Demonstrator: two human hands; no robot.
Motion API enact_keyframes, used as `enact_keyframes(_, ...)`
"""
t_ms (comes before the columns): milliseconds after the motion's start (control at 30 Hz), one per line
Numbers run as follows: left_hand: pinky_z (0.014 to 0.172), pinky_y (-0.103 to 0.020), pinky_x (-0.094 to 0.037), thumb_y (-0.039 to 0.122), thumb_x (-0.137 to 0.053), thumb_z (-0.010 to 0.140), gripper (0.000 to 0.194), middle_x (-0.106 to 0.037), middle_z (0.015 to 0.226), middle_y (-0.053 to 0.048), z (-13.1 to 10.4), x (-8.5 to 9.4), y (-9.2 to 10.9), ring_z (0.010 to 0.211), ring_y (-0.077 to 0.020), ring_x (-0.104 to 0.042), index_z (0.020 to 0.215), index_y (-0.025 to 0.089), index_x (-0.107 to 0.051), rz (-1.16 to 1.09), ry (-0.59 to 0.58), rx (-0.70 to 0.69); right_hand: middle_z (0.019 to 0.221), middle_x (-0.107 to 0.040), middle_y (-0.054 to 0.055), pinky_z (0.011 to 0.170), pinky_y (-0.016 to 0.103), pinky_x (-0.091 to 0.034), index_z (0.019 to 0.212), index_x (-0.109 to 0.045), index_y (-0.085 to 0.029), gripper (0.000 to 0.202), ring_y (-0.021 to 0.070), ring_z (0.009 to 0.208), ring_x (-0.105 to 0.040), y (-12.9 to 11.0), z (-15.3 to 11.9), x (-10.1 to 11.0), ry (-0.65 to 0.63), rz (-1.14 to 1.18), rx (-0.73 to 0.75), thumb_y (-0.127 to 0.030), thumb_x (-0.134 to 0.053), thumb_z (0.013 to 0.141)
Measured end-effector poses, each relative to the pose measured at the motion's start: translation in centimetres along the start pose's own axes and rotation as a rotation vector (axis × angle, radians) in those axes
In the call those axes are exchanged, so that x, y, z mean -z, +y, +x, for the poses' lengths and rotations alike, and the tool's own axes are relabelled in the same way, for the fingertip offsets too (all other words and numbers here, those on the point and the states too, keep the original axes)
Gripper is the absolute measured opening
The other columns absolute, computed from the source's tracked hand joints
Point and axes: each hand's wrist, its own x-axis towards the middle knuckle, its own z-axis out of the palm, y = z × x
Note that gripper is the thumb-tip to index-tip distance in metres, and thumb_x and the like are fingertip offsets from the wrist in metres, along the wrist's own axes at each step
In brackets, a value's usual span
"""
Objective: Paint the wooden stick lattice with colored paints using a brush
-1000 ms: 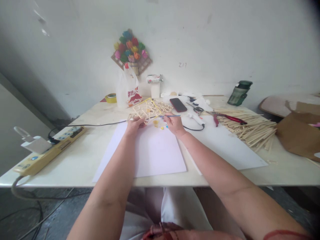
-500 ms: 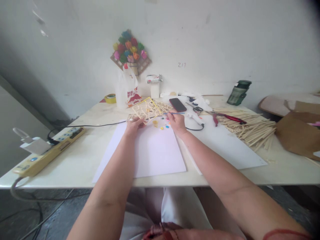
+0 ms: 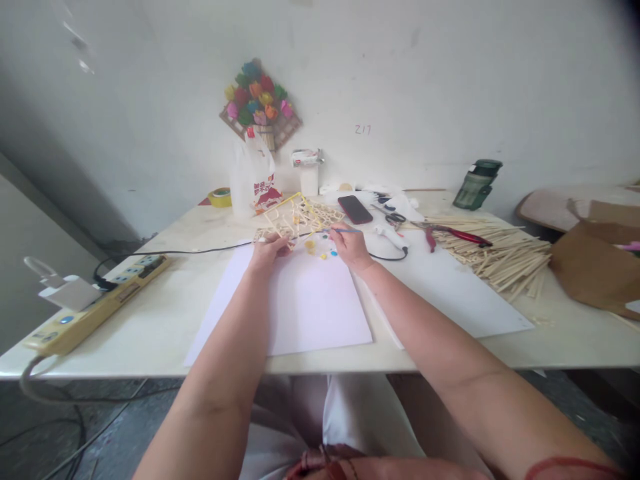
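Observation:
My left hand (image 3: 273, 252) is closed on the near corner of a wooden stick frame (image 3: 283, 223), which tilts up above the paper. Part of the frame's edge is painted yellow. Between the fingers of my right hand (image 3: 350, 245) is a thin blue paintbrush (image 3: 349, 231), its tip by the frame's right side. Below both hands lies a white sheet (image 3: 315, 307) with dabs of yellow, blue and green paint (image 3: 324, 256) near its far edge. Loose short sticks (image 3: 325, 212) are heaped behind the frame.
A glue gun (image 3: 393, 237), phone (image 3: 355, 209), scissors (image 3: 395, 218) and red-handled pliers (image 3: 463, 236) lie to the right, near a pile of sticks (image 3: 510, 260). At left is a power strip (image 3: 95, 310) with a black cable. A plastic bag (image 3: 253, 180) and green bottle (image 3: 478, 185) stand behind.
My right hand has shifted slightly left with the paintbrush, along the frame's right side. My left hand and the frame have hardly moved.

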Motion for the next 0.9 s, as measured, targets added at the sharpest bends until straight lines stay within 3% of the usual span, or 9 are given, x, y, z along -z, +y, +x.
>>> enact_keyframes(300, 0.053, -0.023, -0.045, 0.047, -0.082, 0.051, 0.037, -0.064, 0.059, -0.003, 0.00, 0.01, 0.04, 0.052, -0.0114, -0.055, 0.060, 0.017, -0.062, 0.007, 0.012, 0.009, 0.079, -0.069, 0.006, 0.072, 0.031, -0.051, 0.086, -0.062, -0.021, 0.028, 0.0193, 0.073, -0.066, -0.09, -0.16, -0.10, -0.040, 0.003, 0.019, -0.038, -0.041, 0.091)
enact_keyframes(567, 0.052, -0.022, -0.045, 0.047, -0.082, 0.050, 0.038, -0.064, 0.058, -0.002, 0.08, 0.04, -0.11, 0.051, -0.0104, -0.055, 0.060, 0.016, -0.062, -0.003, 0.005, 0.009, 0.076, -0.068, 0.005, 0.066, 0.028, -0.050, 0.084, -0.062, -0.021, 0.030, 0.0174, 0.068, -0.065, 0.16, -0.20, -0.33, -0.014, -0.006, 0.106, -0.038, -0.040, 0.094)
enact_keyframes(900, 0.050, -0.022, -0.044, 0.048, -0.084, 0.047, 0.040, -0.065, 0.059, -0.002, -0.07, -0.10, 0.17, 0.051, -0.0099, -0.054, 0.060, 0.015, -0.064, -0.017, 0.011, 0.016, 0.081, -0.070, 0.007, 0.068, 0.030, -0.052, 0.087, -0.062, -0.020, 0.030, 0.0189, 0.072, -0.067, 0.63, -0.17, -0.31, 0.021, -0.048, 0.098, -0.037, -0.039, 0.094)
